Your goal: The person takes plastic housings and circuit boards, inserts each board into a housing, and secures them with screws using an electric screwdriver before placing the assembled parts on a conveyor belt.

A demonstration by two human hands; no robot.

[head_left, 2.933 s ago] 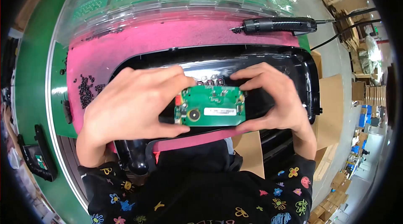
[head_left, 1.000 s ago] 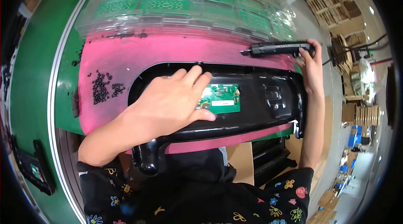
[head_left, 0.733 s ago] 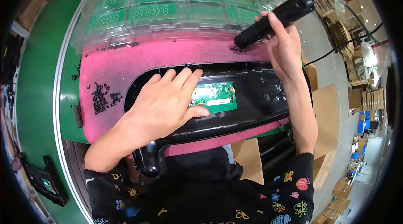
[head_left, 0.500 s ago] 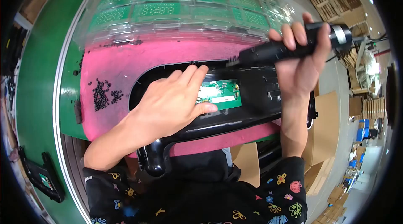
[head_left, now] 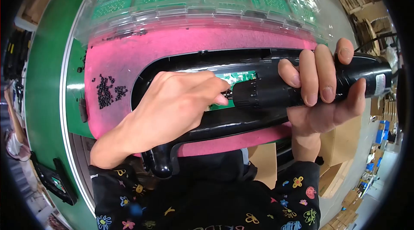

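My right hand (head_left: 321,85) is wrapped round the black electric screwdriver (head_left: 267,93), which lies almost level and points left. Its tip meets the fingertips of my left hand (head_left: 181,100), whose thumb and index finger are pinched at the bit; anything between them is too small to make out. Beneath them, the green circuit board (head_left: 241,77) lies inside the black plastic housing (head_left: 207,133), partly covered by my left hand and the screwdriver.
Small black screws (head_left: 105,94) lie on the pink mat (head_left: 129,51). Clear plastic trays (head_left: 172,14) of green boards stand behind. Cardboard (head_left: 340,143) is at the right. Another housing (head_left: 54,182) and a person's arm (head_left: 15,113) are at the far left.
My right hand picked up the screwdriver from the mat and brought it left over the board. The board went from both hands into the housing. My left fingers have closed at the bit.
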